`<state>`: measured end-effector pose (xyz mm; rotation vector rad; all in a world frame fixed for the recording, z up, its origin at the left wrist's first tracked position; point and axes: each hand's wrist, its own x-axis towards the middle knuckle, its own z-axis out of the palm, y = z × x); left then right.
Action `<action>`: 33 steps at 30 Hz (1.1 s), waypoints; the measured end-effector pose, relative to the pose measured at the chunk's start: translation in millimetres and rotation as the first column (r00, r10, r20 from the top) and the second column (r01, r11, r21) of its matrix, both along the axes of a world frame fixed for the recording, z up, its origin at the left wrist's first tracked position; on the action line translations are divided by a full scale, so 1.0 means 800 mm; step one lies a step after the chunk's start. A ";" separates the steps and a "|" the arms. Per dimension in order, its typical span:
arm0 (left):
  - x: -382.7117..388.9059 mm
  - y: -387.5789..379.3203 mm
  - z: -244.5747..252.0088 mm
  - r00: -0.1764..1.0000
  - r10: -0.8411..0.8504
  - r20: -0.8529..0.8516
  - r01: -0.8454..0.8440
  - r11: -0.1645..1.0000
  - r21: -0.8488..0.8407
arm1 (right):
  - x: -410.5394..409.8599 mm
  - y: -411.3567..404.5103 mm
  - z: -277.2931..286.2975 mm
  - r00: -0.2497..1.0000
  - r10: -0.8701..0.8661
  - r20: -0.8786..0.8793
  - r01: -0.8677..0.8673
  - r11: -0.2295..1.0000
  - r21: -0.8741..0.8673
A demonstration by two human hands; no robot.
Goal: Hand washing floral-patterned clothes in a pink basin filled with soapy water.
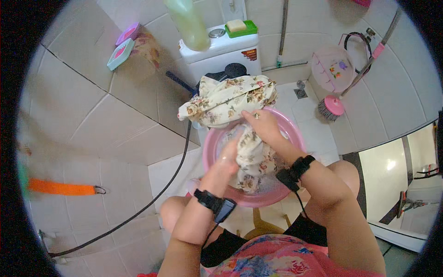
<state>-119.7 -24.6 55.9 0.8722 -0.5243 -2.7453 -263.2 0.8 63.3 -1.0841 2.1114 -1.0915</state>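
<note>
A cream floral cloth (232, 100) is bunched over the far rim of a pink plastic basin (254, 200). More of it hangs down into soapy water inside, wet and twisted. My right hand (265, 127), with a ring on one finger, grips the cloth near the far rim. Motion blurs my left hand (230, 155), which is against the wet bunch on its left side; its fingers are hard to make out. Both wrists wear black straps with small devices and cables.
Beyond the basin stands a white toilet tank (221, 52), bearing a bottle of pale liquid (190, 27) and a green soap dish (246, 29). A black hose (152, 200) runs along the left. At right are a pink-headed brush (333, 106) and a floor drain (300, 93).
</note>
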 end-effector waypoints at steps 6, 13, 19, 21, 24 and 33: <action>0.080 -0.060 -0.049 0.877 0.283 0.388 0.334 0.219 -0.917 | -0.030 0.045 0.035 0.944 0.288 -0.162 -0.304 0.948 -0.091; 0.056 0.019 -0.088 0.461 0.303 0.834 0.863 -0.373 -0.341 | 0.014 0.120 -0.082 0.408 0.566 -0.717 -0.482 0.800 0.357; 0.058 0.017 -0.142 0.529 0.229 0.817 0.830 -0.337 -0.443 | 0.013 0.123 -0.147 0.487 0.565 -0.666 -0.520 0.800 0.299; 0.053 0.019 -0.142 0.529 0.195 0.826 0.831 -0.318 -0.457 | 0.011 0.123 -0.156 0.490 0.546 -0.679 -0.522 0.808 0.274; 0.041 0.017 -0.136 0.458 0.200 0.866 0.865 -0.324 -0.383 | 0.009 0.115 -0.162 0.517 0.589 -0.621 -0.515 0.794 0.324; 0.051 -0.002 -0.102 0.638 0.315 0.703 0.769 -0.316 -0.556 | -0.008 0.068 -0.132 0.731 0.502 -0.461 -0.385 0.863 0.328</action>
